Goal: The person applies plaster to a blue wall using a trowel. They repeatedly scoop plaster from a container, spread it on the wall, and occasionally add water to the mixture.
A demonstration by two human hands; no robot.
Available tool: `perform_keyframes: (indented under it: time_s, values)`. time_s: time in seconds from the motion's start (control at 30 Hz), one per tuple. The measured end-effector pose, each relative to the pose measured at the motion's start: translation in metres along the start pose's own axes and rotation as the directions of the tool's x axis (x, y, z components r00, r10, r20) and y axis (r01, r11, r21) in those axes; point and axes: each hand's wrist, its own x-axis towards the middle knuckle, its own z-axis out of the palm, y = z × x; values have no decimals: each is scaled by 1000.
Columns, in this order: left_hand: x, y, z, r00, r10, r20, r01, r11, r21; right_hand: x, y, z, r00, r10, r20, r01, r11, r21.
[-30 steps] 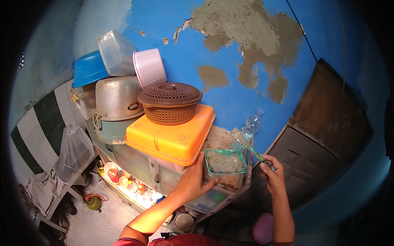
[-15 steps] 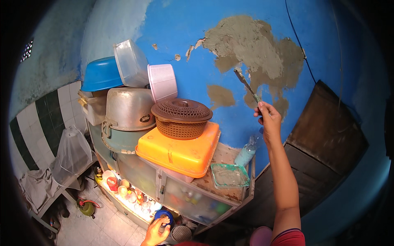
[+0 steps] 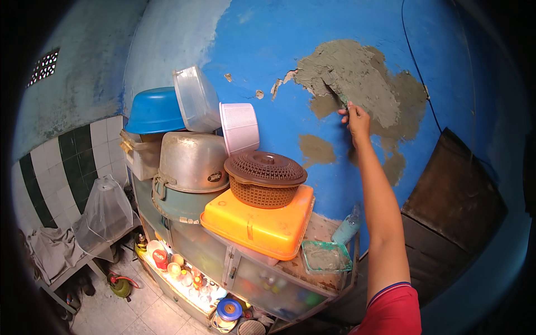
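Observation:
My right hand (image 3: 355, 118) is closed on a putty knife (image 3: 336, 92) with a green-smeared handle. Its dark blade is against a rough grey patch of plaster (image 3: 360, 72) on the blue wall (image 3: 268, 50). Low at the right, on the cabinet top, sit a small green container (image 3: 325, 257) of grey paste and a clear plastic bottle (image 3: 344, 229) with pale blue contents. My left hand is out of view.
An orange lidded box (image 3: 251, 226) carries a brown woven basket (image 3: 263, 187). Beside them are metal pots (image 3: 190, 156) and plastic tubs (image 3: 153, 109). Lit crockery (image 3: 176, 268), a side bench (image 3: 47, 276) and a gas cylinder (image 3: 120, 287) are lower left; dark panels (image 3: 446, 206) stand right.
My right hand has risen from beside the green container to the wall patch with the knife. My left hand has dropped from the orange box and left the view. The camera view has tilted upward.

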Motion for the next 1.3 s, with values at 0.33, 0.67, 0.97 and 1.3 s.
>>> perform_keyframes:
  time_s: [0.33, 0.67, 0.97, 1.3]
  values:
    - [15, -19, 5, 995, -74, 68, 69, 995, 79, 5, 18, -27, 969, 246, 30, -247, 953, 177]
    - [28, -11, 15, 983, -70, 171, 57, 995, 80, -9, -3, -45, 995, 92, 37, -97, 978, 187]
    - [30, -9, 7, 998, -59, -6, 59, 987, 147, 16, 5, -29, 985, 174, -3, -172, 980, 100]
    - [37, -1, 15, 994, -106, 9, 104, 988, 113, -8, -9, -44, 852, -516, -92, 443, 803, -399]
